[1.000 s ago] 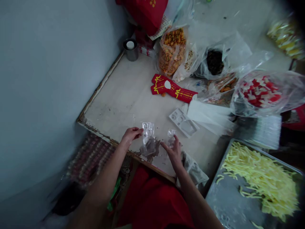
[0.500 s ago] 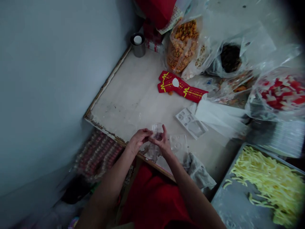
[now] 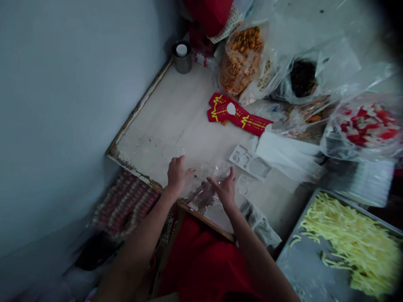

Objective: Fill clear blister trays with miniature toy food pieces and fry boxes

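My left hand (image 3: 179, 175) is over the worktop near its front edge, thumb and fingers apart, with nothing seen in it. To its right, my right hand (image 3: 226, 188) has its fingers spread and also looks empty. Between and just beyond the hands lies thin clear plastic (image 3: 217, 168), its outline hard to make out. Another clear moulded plastic piece (image 3: 247, 184) is partly hidden beside my right hand. Beyond it rests a pale tray with shaped hollows (image 3: 250, 162). Farther back are red cut-out sleeves with yellow marks (image 3: 239, 114).
A metal cup (image 3: 182, 61) stands at the back corner. Bags of orange snacks (image 3: 241, 63), dark pieces (image 3: 304, 77) and red-and-white pieces (image 3: 367, 123) line the back and right. A tray (image 3: 297, 262) of yellow strips (image 3: 349, 235) sits right; a crumpled bag (image 3: 262, 226) lies nearer.
My hands have parted, the left moving left and the right moving right. The clear plastic piece they held together has been let go and is on the worktop.
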`<state>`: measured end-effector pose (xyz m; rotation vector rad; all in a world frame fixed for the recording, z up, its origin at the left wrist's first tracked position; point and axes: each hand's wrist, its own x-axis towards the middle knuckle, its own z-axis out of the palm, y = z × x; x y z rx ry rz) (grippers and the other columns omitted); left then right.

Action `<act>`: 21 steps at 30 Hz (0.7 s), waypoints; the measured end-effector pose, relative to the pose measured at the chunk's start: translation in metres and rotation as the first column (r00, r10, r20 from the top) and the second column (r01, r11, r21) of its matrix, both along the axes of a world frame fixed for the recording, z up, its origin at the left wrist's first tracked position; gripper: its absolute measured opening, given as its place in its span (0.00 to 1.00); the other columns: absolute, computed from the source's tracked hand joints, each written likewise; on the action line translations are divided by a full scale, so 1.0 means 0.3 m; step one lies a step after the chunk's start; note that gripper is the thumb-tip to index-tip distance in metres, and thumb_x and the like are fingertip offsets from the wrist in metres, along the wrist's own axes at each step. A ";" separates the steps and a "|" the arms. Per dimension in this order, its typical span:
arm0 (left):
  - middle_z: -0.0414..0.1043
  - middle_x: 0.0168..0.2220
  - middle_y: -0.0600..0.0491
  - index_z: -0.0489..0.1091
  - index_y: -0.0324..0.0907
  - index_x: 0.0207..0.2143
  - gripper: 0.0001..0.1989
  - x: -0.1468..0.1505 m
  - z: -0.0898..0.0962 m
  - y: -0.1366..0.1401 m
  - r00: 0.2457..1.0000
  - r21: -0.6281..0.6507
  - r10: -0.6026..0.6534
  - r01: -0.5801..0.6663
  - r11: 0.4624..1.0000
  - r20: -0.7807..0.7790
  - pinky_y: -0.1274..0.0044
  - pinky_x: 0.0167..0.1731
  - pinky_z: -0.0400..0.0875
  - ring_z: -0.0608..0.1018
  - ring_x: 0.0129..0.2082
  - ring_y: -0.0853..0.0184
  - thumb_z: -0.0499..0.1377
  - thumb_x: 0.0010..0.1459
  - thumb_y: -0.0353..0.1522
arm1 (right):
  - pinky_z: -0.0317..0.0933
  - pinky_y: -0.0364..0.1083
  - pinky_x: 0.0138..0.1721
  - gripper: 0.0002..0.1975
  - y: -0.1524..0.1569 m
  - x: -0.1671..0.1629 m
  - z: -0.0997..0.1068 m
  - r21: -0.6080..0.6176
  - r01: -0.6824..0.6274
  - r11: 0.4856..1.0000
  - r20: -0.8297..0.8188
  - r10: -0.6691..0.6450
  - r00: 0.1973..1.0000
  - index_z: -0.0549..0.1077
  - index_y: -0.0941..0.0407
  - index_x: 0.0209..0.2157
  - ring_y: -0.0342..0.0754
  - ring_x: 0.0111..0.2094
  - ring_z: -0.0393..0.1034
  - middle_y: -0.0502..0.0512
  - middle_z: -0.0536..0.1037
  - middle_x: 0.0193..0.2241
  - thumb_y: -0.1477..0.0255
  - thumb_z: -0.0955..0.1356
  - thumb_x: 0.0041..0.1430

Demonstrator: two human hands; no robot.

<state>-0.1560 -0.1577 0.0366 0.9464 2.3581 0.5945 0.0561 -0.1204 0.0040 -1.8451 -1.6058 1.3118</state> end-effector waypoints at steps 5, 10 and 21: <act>0.47 0.70 0.39 0.66 0.49 0.61 0.32 0.097 -0.047 -0.085 0.849 -0.156 -0.426 0.397 0.904 -0.311 0.43 0.62 0.41 0.46 0.70 0.40 0.67 0.54 0.41 | 0.63 0.55 0.44 0.40 -0.023 -0.011 -0.014 0.036 -0.120 0.992 0.163 0.112 0.980 0.55 0.59 0.66 0.57 0.41 0.67 0.63 0.69 0.44 0.60 0.68 0.56; 0.42 0.72 0.41 0.67 0.49 0.60 0.24 0.039 -0.136 -0.136 0.804 -0.180 -0.489 0.455 0.872 -0.338 0.45 0.63 0.41 0.41 0.72 0.46 0.59 0.62 0.37 | 0.64 0.47 0.32 0.37 -0.032 0.084 -0.014 -0.013 0.003 1.000 -0.156 -0.005 0.988 0.52 0.58 0.66 0.47 0.25 0.64 0.46 0.66 0.28 0.63 0.64 0.57; 0.59 0.65 0.37 0.62 0.40 0.64 0.26 -0.198 -0.124 -0.261 0.844 -0.098 -0.402 0.395 0.914 -0.353 0.60 0.64 0.52 0.60 0.66 0.52 0.52 0.65 0.36 | 0.63 0.54 0.33 0.35 -0.112 0.113 0.009 -0.031 -0.430 0.903 0.456 0.395 0.797 0.56 0.61 0.66 0.59 0.27 0.72 0.60 0.76 0.26 0.60 0.66 0.63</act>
